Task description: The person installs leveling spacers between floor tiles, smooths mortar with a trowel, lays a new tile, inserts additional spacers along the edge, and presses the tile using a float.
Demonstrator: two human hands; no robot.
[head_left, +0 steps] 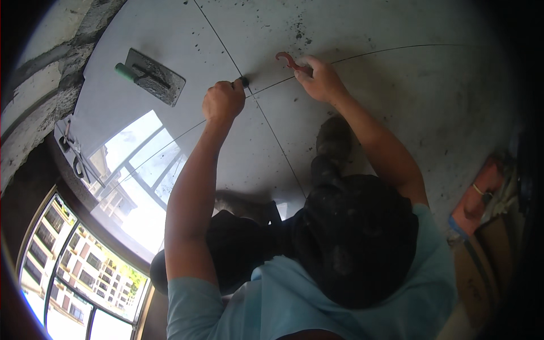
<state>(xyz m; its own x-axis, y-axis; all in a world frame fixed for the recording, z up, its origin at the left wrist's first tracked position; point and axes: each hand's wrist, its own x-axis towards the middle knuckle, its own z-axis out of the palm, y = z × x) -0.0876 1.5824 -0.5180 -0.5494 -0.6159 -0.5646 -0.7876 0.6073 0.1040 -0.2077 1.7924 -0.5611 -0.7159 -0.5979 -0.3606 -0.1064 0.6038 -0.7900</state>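
Holding red hook (290,61): right hand (321,80)

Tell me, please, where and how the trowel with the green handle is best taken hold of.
By the green handle, I think, reaching down from above at its left end. The trowel lies with its handle side up, and the handle's end sticks out past the left edge of the flat plate, so it should be easy to wrap.
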